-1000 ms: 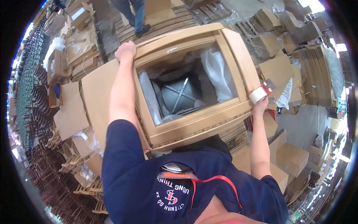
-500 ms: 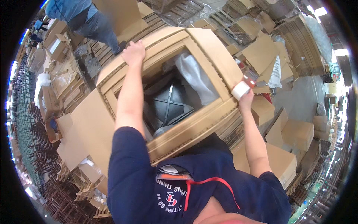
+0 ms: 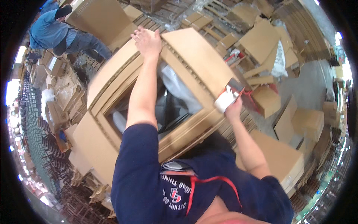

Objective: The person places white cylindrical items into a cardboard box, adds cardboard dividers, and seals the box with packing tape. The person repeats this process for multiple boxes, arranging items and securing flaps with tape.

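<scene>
A large cardboard box (image 3: 194,44) stands in front of me with its flaps folded outward. Down inside lie dark metal parts (image 3: 164,112) and white foam wrap (image 3: 177,87). Across the far corner of the box reaches my left hand (image 3: 148,43), fingers spread on the cardboard at a flap. My right hand (image 3: 234,110) grips a tape dispenser (image 3: 228,98) with a white roll and red frame, held at the box's right corner. How the right fingers wrap the handle is partly hidden.
A co-worker in blue (image 3: 52,31) bends beside a tall cardboard box (image 3: 99,22) at the far left. Wooden pallets (image 3: 220,33) and flattened cardboard (image 3: 261,41) lie beyond. Closed boxes (image 3: 276,155) sit at my right. Stacked metal frames (image 3: 44,138) stand at the left.
My left hand has shifted right along the far edge, and its fingers have spread. My right hand with the tape dispenser has moved left and slightly down. The co-worker shows more fully.
</scene>
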Motion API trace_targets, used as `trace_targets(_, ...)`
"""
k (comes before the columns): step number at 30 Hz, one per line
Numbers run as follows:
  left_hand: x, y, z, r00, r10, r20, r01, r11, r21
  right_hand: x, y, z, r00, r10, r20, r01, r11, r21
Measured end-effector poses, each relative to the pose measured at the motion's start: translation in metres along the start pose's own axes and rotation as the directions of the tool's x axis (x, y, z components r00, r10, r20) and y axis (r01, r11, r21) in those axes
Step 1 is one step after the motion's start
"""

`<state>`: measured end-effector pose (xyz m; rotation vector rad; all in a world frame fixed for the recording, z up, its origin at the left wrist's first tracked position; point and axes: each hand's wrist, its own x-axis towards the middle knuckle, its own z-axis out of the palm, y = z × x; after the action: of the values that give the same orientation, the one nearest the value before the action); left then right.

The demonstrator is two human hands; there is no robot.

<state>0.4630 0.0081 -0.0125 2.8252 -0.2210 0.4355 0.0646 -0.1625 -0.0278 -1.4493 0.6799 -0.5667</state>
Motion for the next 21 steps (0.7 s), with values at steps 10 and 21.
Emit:
trace_targets(10, -0.097, -0.025, -0.042, 0.925, 0.321, -0.205, -0.330, 0.944, -0.008, -0.017, -0.007, -0.017, 0.968, 0.060, 0.244, -0.091, 0.989, 0.118)
trace_targets(21, -0.615, -0.094, -0.290, 0.646, -0.715, -0.266, 0.665, 0.699, -0.265, 0.025, -0.054, 0.052, 0.587, -0.194, 0.786, 0.290, 0.957, 0.019)
